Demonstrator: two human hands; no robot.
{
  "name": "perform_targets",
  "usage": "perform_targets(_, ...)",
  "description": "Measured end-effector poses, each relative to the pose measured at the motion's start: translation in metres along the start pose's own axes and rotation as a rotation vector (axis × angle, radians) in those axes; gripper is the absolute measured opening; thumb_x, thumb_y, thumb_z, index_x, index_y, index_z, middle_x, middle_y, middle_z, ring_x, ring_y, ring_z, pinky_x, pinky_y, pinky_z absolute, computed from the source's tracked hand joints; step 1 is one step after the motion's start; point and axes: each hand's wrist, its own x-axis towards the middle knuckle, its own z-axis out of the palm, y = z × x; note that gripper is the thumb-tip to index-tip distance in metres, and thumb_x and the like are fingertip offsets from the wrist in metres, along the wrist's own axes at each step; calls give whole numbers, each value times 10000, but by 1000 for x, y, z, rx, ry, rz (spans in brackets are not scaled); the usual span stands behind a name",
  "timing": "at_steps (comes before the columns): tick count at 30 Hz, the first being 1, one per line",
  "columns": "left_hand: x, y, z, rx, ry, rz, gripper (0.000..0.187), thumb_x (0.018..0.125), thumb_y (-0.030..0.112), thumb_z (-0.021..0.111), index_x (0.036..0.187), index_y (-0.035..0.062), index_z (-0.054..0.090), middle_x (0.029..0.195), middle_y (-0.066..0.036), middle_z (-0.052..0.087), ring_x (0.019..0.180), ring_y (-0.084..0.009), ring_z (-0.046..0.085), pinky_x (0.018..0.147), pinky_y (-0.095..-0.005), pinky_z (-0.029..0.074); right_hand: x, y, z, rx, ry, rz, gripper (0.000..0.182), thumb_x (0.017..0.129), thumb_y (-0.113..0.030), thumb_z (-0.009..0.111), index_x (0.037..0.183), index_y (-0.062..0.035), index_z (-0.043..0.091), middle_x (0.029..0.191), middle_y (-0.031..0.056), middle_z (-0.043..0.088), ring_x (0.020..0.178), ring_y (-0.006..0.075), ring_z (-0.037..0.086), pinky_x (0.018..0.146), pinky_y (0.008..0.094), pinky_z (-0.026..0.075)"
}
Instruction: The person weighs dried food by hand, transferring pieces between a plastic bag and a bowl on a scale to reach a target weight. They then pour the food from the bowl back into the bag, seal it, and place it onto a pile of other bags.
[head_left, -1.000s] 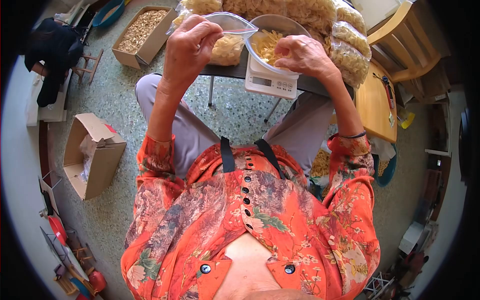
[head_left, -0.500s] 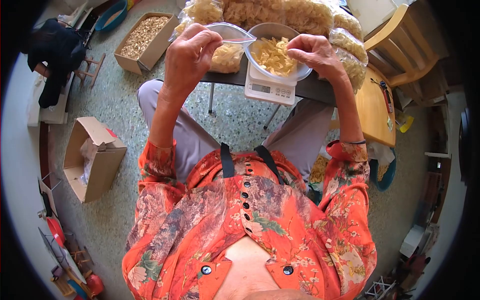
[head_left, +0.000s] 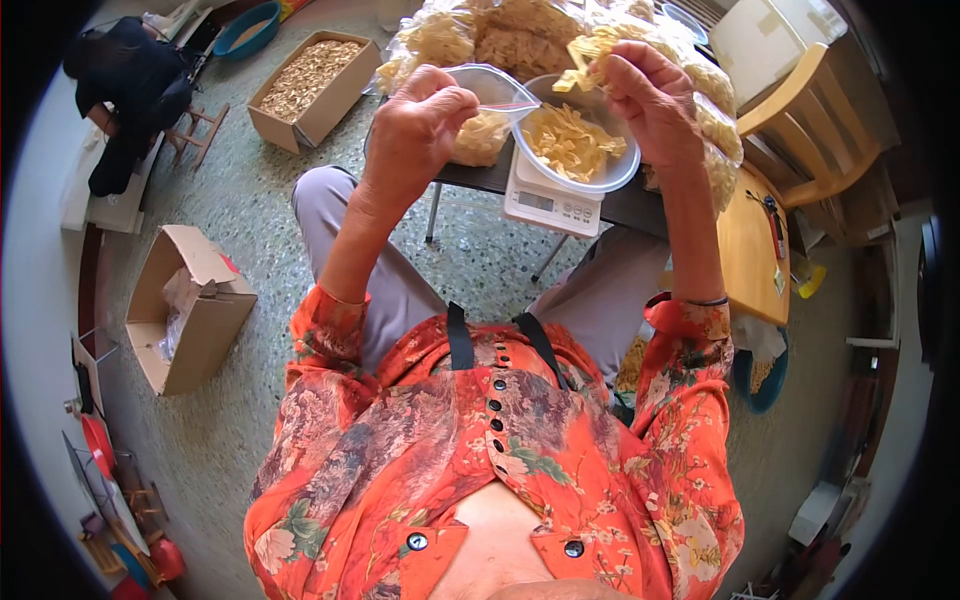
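Pinching zip bag [head_left: 480, 110] rim, left hand [head_left: 415, 130] keeps mouth open | pasta pieces [head_left: 582, 52] clenched in right hand [head_left: 650, 95], raised above bowl [head_left: 575, 145] on kitchen scale [head_left: 552, 203]

Orange floral blouse [head_left: 500, 440], dark buttons, black straps, grey trousers [head_left: 370, 250], thin dark wristband [head_left: 705, 300]

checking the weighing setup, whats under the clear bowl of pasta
The clear bowl of pasta sits on a white kitchen scale, whose display and buttons show at the front edge. The weighing platform is covered by the bowl. The scale stands on a dark table.
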Motion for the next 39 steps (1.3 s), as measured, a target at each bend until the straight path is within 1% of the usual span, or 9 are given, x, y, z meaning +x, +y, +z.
perform_targets(9, -4, 5, -5, -3, -27, -39, 122, 840, 5, 786, 953, 17, 741, 913, -75, 638, 815, -205, 651, 724, -320, 540, 34, 28, 64, -569, -263, -216, 141, 952, -117, 743, 1043, -10, 732, 855, 22, 738, 767, 102, 683, 702, 264, 562)
perform_targets(11, -6, 2, -4, -14, 7, -18, 123, 845, 18, 791, 956, 15, 739, 911, -75, 635, 800, -200, 645, 703, -316, 533, 34, 23, 71, -924, -356, -215, 139, 914, -144, 769, 1006, -43, 745, 803, 56, 725, 761, 121, 688, 715, 272, 556)
perform_targets(12, -7, 1, -3, -14, 17, -11, 124, 846, 22, 791, 958, 16, 738, 910, -75, 633, 793, -201, 644, 694, -319, 531, 35, 19, 77, -953, -402, -204, 123, 854, -136, 769, 946, -58, 744, 791, 119, 712, 784, 220, 719, 747, 335, 564)
perform_targets(16, -11, 1, -5, 26, 14, 26, 127, 852, 27, 788, 967, 18, 734, 905, -82, 625, 776, -210, 642, 673, -332, 529, 48, 21, 85, -1314, -596, -338, 91, 771, -80, 721, 858, -56, 733, 825, 177, 707, 875, 379, 697, 819, 460, 547)
perform_targets(24, -11, 1, -4, 18, 36, 36, 135, 844, 21, 791, 962, 17, 726, 897, -94, 624, 773, -237, 643, 676, -346, 535, 51, 36, 84, -1371, -731, -427, 129, 777, 1, 679, 869, -51, 752, 895, 158, 729, 910, 356, 716, 815, 442, 563)
perform_targets(29, -10, 0, -3, 9, 50, 37, 143, 824, 0, 794, 949, 16, 726, 890, -98, 634, 787, -243, 654, 707, -350, 544, 40, 22, 78, -1053, -369, -517, 119, 844, -75, 735, 957, -61, 770, 903, 132, 735, 831, 294, 724, 771, 362, 583)
perform_targets(34, -8, -4, -3, 46, 121, 39, 123, 806, 10, 781, 911, 44, 725, 890, -97, 643, 787, -286, 687, 702, -386, 567, 18, 13, 39, -915, 15, -302, 86, 912, -107, 730, 969, -58, 770, 852, 48, 748, 720, 112, 679, 697, 300, 563)
perform_targets(35, -9, -4, -2, 34, 117, 7, 110, 818, -24, 791, 911, 17, 748, 872, -91, 659, 795, -229, 668, 715, -334, 550, 15, 13, 23, -924, 30, -295, 86, 912, -107, 730, 969, -58, 770, 852, 48, 748, 720, 112, 679, 697, 300, 563)
perform_targets(39, -11, -5, -2, -14, 100, -27, 113, 825, -4, 775, 926, 27, 735, 881, -94, 643, 780, -263, 670, 705, -351, 550, -5, 24, -23, -1183, 5, -125, 124, 885, -125, 740, 978, -50, 772, 812, 99, 740, 727, 172, 697, 726, 330, 566)
